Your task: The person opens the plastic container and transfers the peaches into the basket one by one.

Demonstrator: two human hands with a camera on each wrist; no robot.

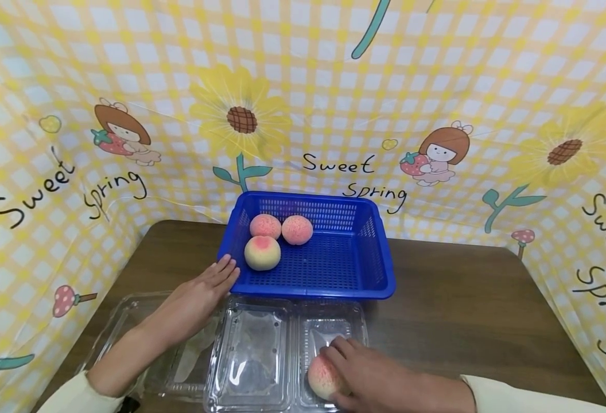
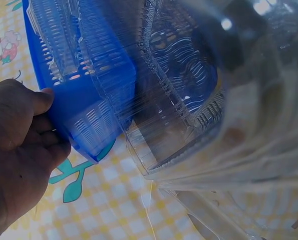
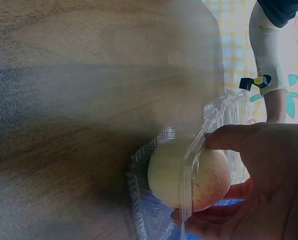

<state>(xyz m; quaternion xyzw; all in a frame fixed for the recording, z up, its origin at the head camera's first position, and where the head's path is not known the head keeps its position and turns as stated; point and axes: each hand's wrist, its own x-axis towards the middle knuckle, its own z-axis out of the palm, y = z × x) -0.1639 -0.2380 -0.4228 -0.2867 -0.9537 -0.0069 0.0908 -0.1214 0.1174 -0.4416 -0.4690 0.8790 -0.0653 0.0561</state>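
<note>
A peach (image 1: pixel 323 380) sits in the right half of an opened clear plastic clamshell box (image 1: pixel 288 355), and my right hand (image 1: pixel 372 370) holds it from its right side. In the right wrist view, thumb and fingers curve around the peach (image 3: pixel 211 180) at the box wall. My left hand (image 1: pixel 194 304) reaches over the clear plastic, its fairly straight fingers touching the front left corner of a blue basket (image 1: pixel 329 293). Inside that basket, at its left, lie a pink peach (image 1: pixel 265 226), a second pink peach (image 1: pixel 297 230) and a paler peach (image 1: pixel 262 255).
More clear plastic packaging (image 1: pixel 132 310) lies under and beside my left forearm. The brown table (image 1: pixel 468 321) stretches to the right of the box. A yellow checked cloth (image 1: pixel 313 103) with printed flowers surrounds the table at the back and sides.
</note>
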